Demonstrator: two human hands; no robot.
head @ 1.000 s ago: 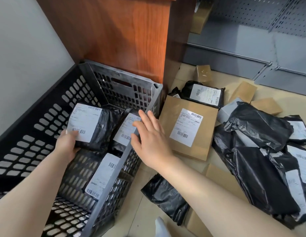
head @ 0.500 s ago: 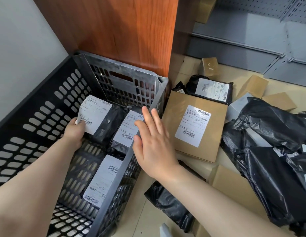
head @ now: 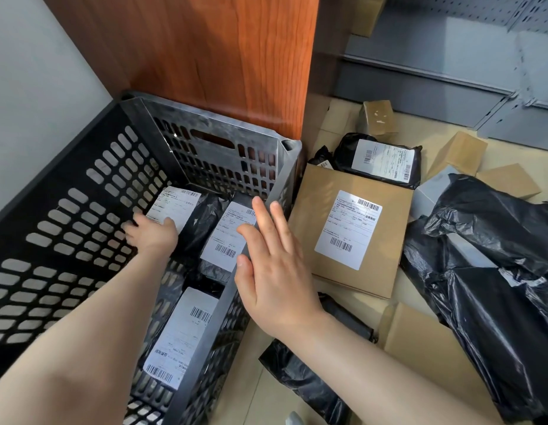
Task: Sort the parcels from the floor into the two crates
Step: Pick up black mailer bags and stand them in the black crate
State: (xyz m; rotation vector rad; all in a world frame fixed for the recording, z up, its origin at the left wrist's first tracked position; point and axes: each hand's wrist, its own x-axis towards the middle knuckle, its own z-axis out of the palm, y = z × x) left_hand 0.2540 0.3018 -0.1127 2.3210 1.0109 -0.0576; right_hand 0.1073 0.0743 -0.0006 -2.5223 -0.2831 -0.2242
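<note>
Crate [head: 92,191], black, perforated, is sitting at left against a wood panel [head: 223,56]. Three black parcels with white labels are lying inside it: far-left parcel [head: 187,216], middle parcel [head: 226,237], near parcel [head: 184,335].

Left hand [head: 153,236] is reaching down into the crate, forearm extended, thumb lying on the far-left parcel's label, fingers going under its left edge; it is gripping that parcel.

Right hand [head: 272,271] is hovering above the crate's right rim, palm down, fingers straight and slightly spread, holding nothing. Whether it is touching the rim cannot be told.

Just right of the crate, a flat brown parcel [head: 352,228], label up, is lying on the floor [head: 420,130]. Behind it a black labelled parcel [head: 383,161] is touching its far edge. Further right, small cartons [head: 459,151] and a heap of black bags [head: 496,271] are lying on the floor.
</note>
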